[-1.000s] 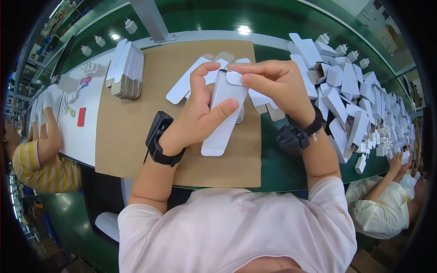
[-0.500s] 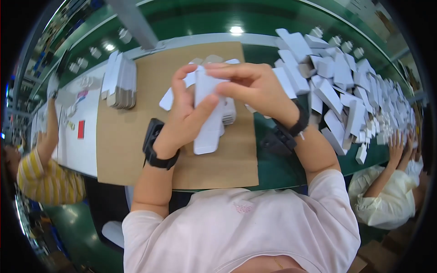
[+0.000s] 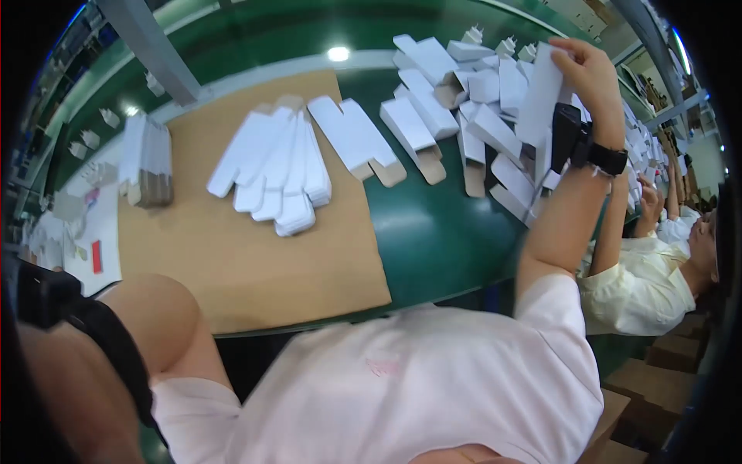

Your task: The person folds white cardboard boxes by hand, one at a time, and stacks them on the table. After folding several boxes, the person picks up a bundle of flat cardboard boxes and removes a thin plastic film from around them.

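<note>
By the person's bare right grip (image 3: 593, 73), a long white cardboard box (image 3: 539, 97) is held near its upper end, above a heap of white cardboard boxes (image 3: 498, 130) on the green bench (image 3: 433, 247). On a flat brown cardboard sheet (image 3: 286, 282), flattened white cartons (image 3: 259, 151) are spread like a fan. The left grip (image 3: 66, 394) is seen blurred at the lower left; its fingers cannot be made out.
</note>
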Action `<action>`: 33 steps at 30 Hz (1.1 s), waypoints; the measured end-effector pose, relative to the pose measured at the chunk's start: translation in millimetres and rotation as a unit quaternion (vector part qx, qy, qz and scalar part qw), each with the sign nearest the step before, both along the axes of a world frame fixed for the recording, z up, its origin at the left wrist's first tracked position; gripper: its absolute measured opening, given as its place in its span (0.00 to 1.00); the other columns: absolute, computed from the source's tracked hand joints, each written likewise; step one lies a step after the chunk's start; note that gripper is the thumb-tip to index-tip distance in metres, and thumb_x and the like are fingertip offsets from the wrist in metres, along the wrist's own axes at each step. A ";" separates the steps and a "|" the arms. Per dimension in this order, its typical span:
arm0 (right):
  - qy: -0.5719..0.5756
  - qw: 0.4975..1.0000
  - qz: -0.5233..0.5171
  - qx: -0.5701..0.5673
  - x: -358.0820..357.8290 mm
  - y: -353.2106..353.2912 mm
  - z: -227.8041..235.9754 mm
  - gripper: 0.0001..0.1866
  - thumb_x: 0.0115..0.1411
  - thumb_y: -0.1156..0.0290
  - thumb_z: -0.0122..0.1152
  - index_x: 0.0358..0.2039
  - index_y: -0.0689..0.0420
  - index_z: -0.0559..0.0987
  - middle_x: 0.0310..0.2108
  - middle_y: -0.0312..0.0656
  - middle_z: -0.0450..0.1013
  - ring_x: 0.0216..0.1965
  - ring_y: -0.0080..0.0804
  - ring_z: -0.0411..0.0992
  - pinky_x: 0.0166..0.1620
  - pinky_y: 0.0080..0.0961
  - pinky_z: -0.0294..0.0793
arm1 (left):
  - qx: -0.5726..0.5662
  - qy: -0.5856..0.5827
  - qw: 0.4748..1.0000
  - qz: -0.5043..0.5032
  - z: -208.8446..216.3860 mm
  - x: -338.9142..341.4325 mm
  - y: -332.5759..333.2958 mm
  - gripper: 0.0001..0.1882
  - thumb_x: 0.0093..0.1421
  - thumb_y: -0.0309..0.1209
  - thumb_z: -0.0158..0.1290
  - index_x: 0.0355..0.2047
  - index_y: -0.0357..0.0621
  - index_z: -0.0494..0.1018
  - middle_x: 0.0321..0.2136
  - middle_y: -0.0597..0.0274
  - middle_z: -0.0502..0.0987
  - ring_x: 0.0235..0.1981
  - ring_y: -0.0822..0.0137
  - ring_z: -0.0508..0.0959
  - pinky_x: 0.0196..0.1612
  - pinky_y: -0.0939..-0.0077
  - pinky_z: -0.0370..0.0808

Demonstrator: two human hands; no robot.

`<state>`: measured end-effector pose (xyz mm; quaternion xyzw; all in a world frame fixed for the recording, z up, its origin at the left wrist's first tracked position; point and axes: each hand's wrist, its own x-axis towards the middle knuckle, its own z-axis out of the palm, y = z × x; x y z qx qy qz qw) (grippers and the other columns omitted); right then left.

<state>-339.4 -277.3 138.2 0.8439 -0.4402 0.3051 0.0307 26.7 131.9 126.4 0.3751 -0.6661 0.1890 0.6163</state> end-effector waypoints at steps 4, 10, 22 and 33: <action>0.073 0.996 -0.034 -0.049 -31.4 -58.1 -40.3 0.12 0.45 0.67 0.58 0.30 0.59 0.79 0.27 0.50 0.74 0.29 0.47 0.73 0.34 0.32 0.72 | -0.076 -0.054 0.996 0.016 -9.1 2.7 12.3 0.35 0.51 0.53 0.52 0.49 0.35 0.63 0.44 0.54 0.67 0.41 0.64 0.69 0.43 0.80 0.67; 0.002 0.991 -0.133 -0.030 -35.6 -48.3 -78.1 0.14 0.45 0.67 0.60 0.32 0.60 0.79 0.33 0.52 0.74 0.38 0.45 0.73 0.43 0.34 0.70 | -0.138 -0.114 0.979 0.100 -9.0 -20.6 -16.6 0.31 0.54 0.49 0.49 0.47 0.34 0.64 0.42 0.53 0.69 0.39 0.64 0.70 0.41 0.79 0.67; 0.016 0.934 0.319 0.158 167.3 82.4 -78.5 0.16 0.47 0.66 0.61 0.37 0.58 0.78 0.31 0.48 0.75 0.30 0.40 0.72 0.36 0.28 0.71 | -0.020 -0.043 0.978 0.204 10.5 -35.3 -57.2 0.22 0.59 0.42 0.45 0.42 0.32 0.66 0.36 0.53 0.71 0.35 0.65 0.71 0.38 0.78 0.68; 0.081 0.920 0.319 0.214 179.6 106.5 -93.6 0.18 0.49 0.67 0.58 0.42 0.58 0.75 0.39 0.48 0.74 0.31 0.43 0.72 0.36 0.30 0.72 | 0.619 0.142 0.717 0.287 -128.4 28.9 -154.4 0.22 0.49 0.41 0.57 0.33 0.30 0.73 0.28 0.44 0.75 0.31 0.53 0.76 0.34 0.65 0.70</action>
